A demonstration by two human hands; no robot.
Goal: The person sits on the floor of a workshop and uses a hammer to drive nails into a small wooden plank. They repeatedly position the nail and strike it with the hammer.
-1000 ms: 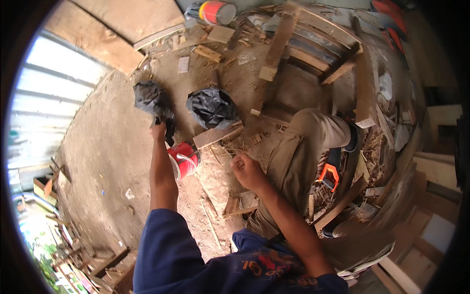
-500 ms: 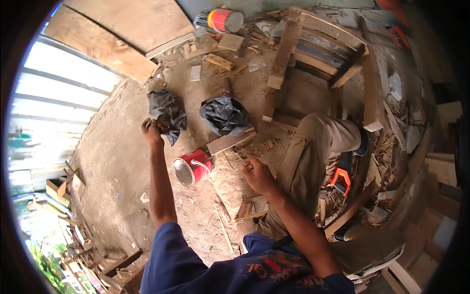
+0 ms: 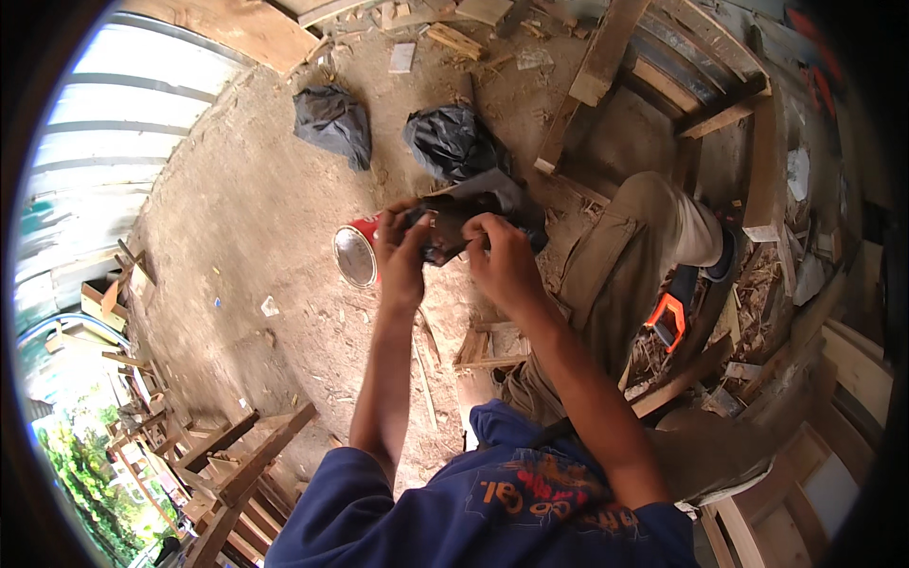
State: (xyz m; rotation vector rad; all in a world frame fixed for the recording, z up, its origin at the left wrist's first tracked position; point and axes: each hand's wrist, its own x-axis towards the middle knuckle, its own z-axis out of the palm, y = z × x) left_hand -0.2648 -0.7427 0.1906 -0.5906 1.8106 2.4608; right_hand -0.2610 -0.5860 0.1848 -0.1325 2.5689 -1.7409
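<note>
The left hand (image 3: 402, 260) and the right hand (image 3: 507, 265) are together over the floor (image 3: 227, 246), both at a crumpled piece of black plastic (image 3: 461, 225). The left fingers are bent round its left end, with the thumb on the near side. The right fingers are drawn in to a pinch at its near right edge; exactly how much they grip is hard to tell. The plastic spreads between the hands and sags off to the right, past the right fingers.

Just left of the left hand and partly hidden by it is a red can (image 3: 356, 256), its pale round end turned left. Beyond the hands lie two dark bags: the left bag (image 3: 333, 123) well apart from them, the right bag (image 3: 454, 140) just past the plastic.

To the right is the person's bent knee (image 3: 644, 222), with an orange-handled saw (image 3: 668, 317) on the wood scraps near the foot. Farther right stands a wooden frame (image 3: 769, 175). A small white scrap (image 3: 270, 306) lies on the left, with timber (image 3: 260, 454) piled at the near left and a ribbed wall (image 3: 114, 156) far left.
</note>
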